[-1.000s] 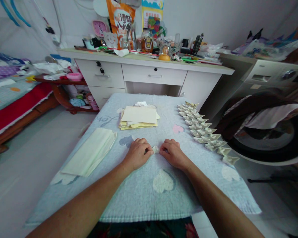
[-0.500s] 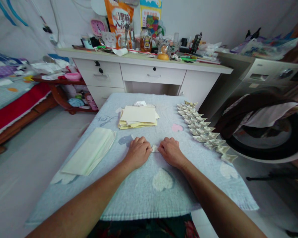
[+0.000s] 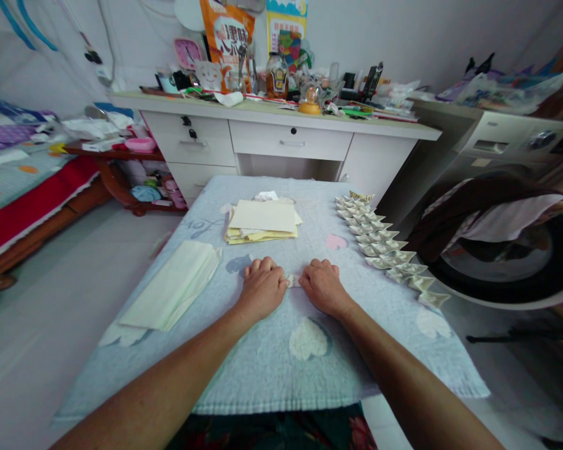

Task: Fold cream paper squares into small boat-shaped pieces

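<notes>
A small folded piece of paper (image 3: pixel 293 281) lies on the cloth-covered table (image 3: pixel 263 381), mostly hidden under my fingers. My left hand (image 3: pixel 264 287) is closed on its left end, and my right hand (image 3: pixel 323 284) is closed on its right end. Only a short pale strip shows between the two thumbs. Beyond my hands is a stack of cream and yellow paper sheets (image 3: pixel 263 216). Left of my left hand lies a pile of pale green-white paper (image 3: pixel 171 287). To the right, a row of folded paper boats (image 3: pixel 379 240) runs along the table.
Behind the table stands a white desk (image 3: pixel 291 139) crowded with a jar (image 3: pixel 276 76), an orange bag (image 3: pixel 228 44) and small items. A washing machine (image 3: pixel 502 140) with clothes hanging from its open door is at the right. A bed (image 3: pixel 37 187) is at the left.
The view has shifted very slightly. Both hands keep their hold on the small paper, with hardly any visible movement.
</notes>
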`<state>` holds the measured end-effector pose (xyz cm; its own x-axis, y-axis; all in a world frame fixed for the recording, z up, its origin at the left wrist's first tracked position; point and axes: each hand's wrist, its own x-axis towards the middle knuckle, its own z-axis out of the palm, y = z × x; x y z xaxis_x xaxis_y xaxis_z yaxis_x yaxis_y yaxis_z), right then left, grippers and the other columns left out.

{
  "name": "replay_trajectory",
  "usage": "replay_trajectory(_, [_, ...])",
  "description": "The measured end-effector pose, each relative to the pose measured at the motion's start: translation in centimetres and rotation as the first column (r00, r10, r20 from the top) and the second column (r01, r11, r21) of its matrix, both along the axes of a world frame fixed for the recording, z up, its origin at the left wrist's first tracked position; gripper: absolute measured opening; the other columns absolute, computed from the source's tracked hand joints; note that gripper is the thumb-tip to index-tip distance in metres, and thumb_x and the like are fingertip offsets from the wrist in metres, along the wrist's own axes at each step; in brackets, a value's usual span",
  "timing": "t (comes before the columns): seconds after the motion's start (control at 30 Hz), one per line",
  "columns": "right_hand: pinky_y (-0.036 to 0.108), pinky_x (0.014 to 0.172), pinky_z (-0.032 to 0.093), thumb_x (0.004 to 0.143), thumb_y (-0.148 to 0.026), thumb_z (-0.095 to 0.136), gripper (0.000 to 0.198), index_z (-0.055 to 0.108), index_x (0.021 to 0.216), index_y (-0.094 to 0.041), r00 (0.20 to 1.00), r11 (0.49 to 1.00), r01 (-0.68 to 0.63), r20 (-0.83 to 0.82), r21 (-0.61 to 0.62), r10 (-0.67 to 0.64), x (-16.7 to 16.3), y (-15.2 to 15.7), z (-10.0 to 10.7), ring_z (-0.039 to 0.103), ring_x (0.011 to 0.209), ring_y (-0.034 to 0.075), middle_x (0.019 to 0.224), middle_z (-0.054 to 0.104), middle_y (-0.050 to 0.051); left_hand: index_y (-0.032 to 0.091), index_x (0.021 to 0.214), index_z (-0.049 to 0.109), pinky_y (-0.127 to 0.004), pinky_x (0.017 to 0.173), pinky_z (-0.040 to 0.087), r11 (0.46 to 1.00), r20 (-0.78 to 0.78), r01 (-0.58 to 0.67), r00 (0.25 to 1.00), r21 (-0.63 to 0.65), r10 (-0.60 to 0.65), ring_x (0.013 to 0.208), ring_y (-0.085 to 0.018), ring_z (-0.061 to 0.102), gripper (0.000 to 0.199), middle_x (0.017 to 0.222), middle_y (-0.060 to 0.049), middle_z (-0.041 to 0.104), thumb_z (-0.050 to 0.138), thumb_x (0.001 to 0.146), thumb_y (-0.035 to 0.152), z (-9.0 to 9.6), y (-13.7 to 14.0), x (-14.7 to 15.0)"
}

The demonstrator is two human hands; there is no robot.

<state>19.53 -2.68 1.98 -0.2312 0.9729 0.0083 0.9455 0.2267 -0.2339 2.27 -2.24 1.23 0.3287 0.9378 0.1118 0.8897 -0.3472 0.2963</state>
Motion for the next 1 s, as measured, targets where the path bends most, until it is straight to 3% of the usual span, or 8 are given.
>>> replay_trajectory(0.2, [0.033,0.074,0.027,0.087,-0.028,0.054,0.011,0.06,0.085,-0.019,0.996,0.997,0.018,-0.086,0.071,-0.012,-0.1,-0.4,-0.2,0.045,0.089,0.022,0.092,0.058,0.006,0.023,0.078,0.06,-0.038,0.08,0.032,0.998,0.002,-0.039,0.999,-0.042,0.039,0.098,-0.025,0.045,0.018,0.098,-0.003,0.054,0.056,0.084,0.039,0.3,0.0,-0.1])
replay_trajectory(0.27, [0.033,0.075,0.026,0.087,-0.022,0.054,0.007,0.061,0.089,-0.02,0.989,0.994,-0.038,-0.141,0.104,0.052,-0.1,-0.5,-0.2,0.045,0.09,0.021,0.093,0.058,0.005,0.023,0.077,0.06,-0.038,0.079,0.033,0.998,0.007,-0.042,0.999,-0.054,0.042,0.098,-0.025,0.045,0.018,0.097,-0.003,0.054,0.055,0.084,0.04,0.4,0.0,-0.1])
replay_trajectory(0.37, [0.032,0.076,0.026,0.086,-0.011,0.049,0.018,0.063,0.089,-0.021,0.963,0.979,-0.169,-0.191,0.117,0.189,-0.3,-0.4,-0.1,0.044,0.091,0.02,0.092,0.059,0.003,0.023,0.076,0.06,-0.038,0.079,0.033,0.997,0.016,-0.044,0.999,-0.066,0.046,0.097,-0.025,0.045,0.019,0.096,-0.003,0.054,0.055,0.084,0.04,0.4,0.2,-0.1])
replay_trajectory(0.47, [0.032,0.076,0.025,0.082,-0.006,0.048,0.021,0.063,0.086,-0.02,0.957,0.975,-0.194,-0.199,0.109,0.213,-0.5,-0.3,0.0,0.044,0.09,0.019,0.09,0.06,0.003,0.024,0.076,0.062,-0.038,0.08,0.033,0.995,0.031,-0.032,0.999,-0.093,0.035,0.098,-0.025,0.045,0.019,0.097,-0.003,0.055,0.053,0.085,0.039,0.2,0.5,-0.3])
replay_trajectory(0.73, [0.031,0.076,0.025,0.089,-0.022,0.051,0.011,0.061,0.086,-0.018,0.967,0.979,-0.183,-0.165,0.091,0.196,-0.8,-0.3,0.4,0.043,0.09,0.019,0.09,0.059,0.004,0.026,0.087,0.065,-0.039,0.083,0.034,0.985,0.084,0.036,0.996,-0.171,-0.021,0.101,-0.023,0.045,0.027,0.104,-0.002,0.056,0.04,0.09,0.035,0.0,1.0,-1.4])
replay_trajectory(1.0, [0.031,0.076,0.026,0.09,-0.023,0.053,0.01,0.062,0.087,-0.019,0.977,0.985,-0.162,-0.133,0.06,0.169,-1.1,-0.2,0.4,0.044,0.091,0.019,0.092,0.059,0.004,0.026,0.082,0.066,-0.039,0.086,0.033,0.99,0.107,0.011,0.994,-0.141,0.004,0.102,-0.024,0.046,0.013,0.1,-0.002,0.057,0.056,0.082,0.034,0.1,0.7,-1.2])
